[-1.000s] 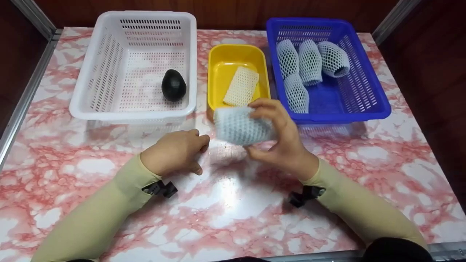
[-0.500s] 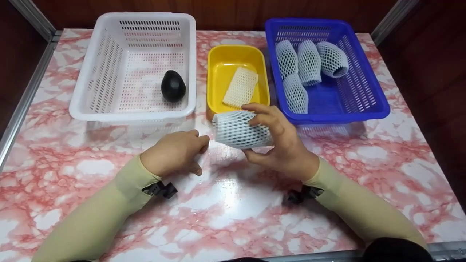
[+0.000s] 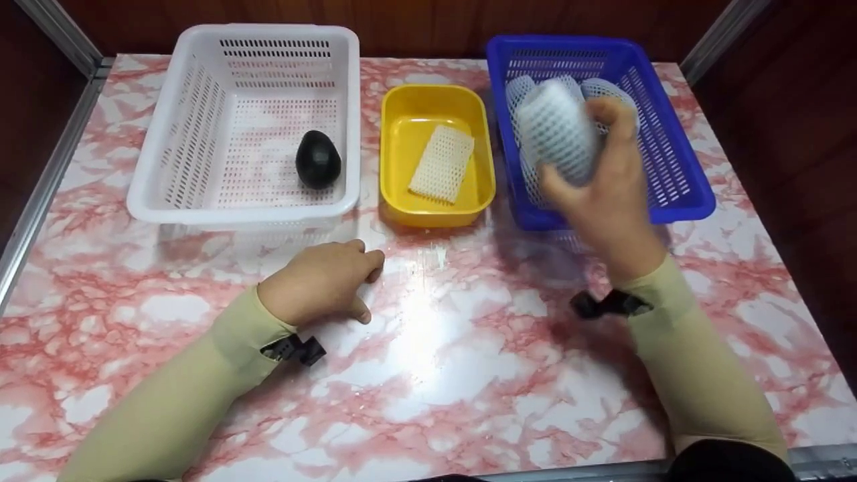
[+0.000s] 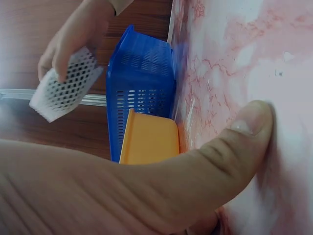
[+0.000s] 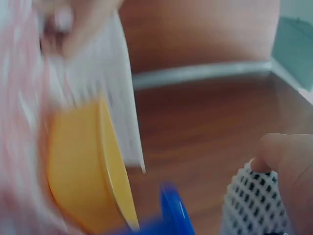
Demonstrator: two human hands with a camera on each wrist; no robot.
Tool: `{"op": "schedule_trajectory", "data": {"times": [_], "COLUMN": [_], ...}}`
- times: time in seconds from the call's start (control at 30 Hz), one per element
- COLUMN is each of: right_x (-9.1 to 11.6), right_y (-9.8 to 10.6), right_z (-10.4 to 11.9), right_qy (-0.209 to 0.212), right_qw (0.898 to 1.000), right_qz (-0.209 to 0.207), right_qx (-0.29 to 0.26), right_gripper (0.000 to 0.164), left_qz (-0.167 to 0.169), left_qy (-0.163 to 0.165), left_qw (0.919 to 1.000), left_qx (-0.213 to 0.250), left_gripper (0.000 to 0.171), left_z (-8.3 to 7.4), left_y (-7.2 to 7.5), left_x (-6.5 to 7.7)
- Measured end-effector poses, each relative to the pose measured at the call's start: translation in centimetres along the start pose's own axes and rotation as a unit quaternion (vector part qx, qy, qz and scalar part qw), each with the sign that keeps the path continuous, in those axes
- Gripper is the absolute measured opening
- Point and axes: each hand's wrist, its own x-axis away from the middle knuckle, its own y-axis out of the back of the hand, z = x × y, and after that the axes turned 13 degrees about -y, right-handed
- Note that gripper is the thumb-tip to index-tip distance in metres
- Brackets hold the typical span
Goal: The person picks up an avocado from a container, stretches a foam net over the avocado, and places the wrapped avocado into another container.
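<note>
My right hand (image 3: pixel 612 181) grips a white foam net sleeve (image 3: pixel 559 130) between thumb and fingers, above the blue basket (image 3: pixel 602 214). In the left wrist view the sleeve (image 4: pixel 68 85) hangs tilted, and dark patches show through its mesh. Under it, several more white net sleeves (image 3: pixel 609 90) lie in the basket, partly hidden by the hand and its load. My left hand (image 3: pixel 325 281) rests on the table with relaxed fingers and holds nothing; its thumb (image 4: pixel 230 152) touches the marbled surface.
A white basket (image 3: pixel 244 215) at the left holds one dark avocado (image 3: pixel 318 161). Between the baskets stands a yellow tub (image 3: pixel 435 217) with a flat cream net sleeve (image 3: pixel 443 164) inside. A wooden wall (image 3: pixel 422 30) runs along the back.
My right hand has carried the net sleeve from in front of the yellow tub, right and away from me, over the blue basket. My left hand has stayed put.
</note>
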Motion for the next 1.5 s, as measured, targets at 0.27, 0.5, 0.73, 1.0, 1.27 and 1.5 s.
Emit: {"op": "schedule_trajectory", "data": {"times": [0.27,0.5,0.73,1.0,1.27,1.5], "right_x": [-3.4,-4.7,-5.1,-5.7,-5.8,-5.6], "right_y": [2.6,2.9,3.4,3.5,3.6,3.6], "right_z": [-2.7,-4.8,-6.1,-6.8,-6.6,-6.6], "right_qy": [-0.152,-0.182,-0.21,-0.218,-0.2,-0.19], "right_qw": [0.975,0.954,0.926,0.904,0.879,0.881], "right_qz": [0.063,0.103,0.168,0.223,0.274,0.262], "right_qx": [0.151,0.215,0.264,0.292,0.334,0.345], "right_gripper": [0.086,0.079,0.079,0.082,0.072,0.064], "left_qz": [-0.016,-0.023,-0.022,-0.017,-0.024,-0.025], "left_qy": [-0.019,-0.025,-0.021,-0.016,-0.022,-0.022], "left_qw": [0.9996,0.9993,0.9995,0.9997,0.9994,0.9993], "left_qx": [-0.008,-0.013,-0.008,-0.005,-0.013,-0.016], "left_gripper": [0.053,0.052,0.053,0.054,0.054,0.055], "left_z": [0.1,0.1,0.0,0.0,0.0,-0.1], "left_y": [-0.2,-0.2,-0.1,-0.2,-0.2,-0.2], "left_x": [0.3,0.3,0.3,0.2,0.3,0.3]}}
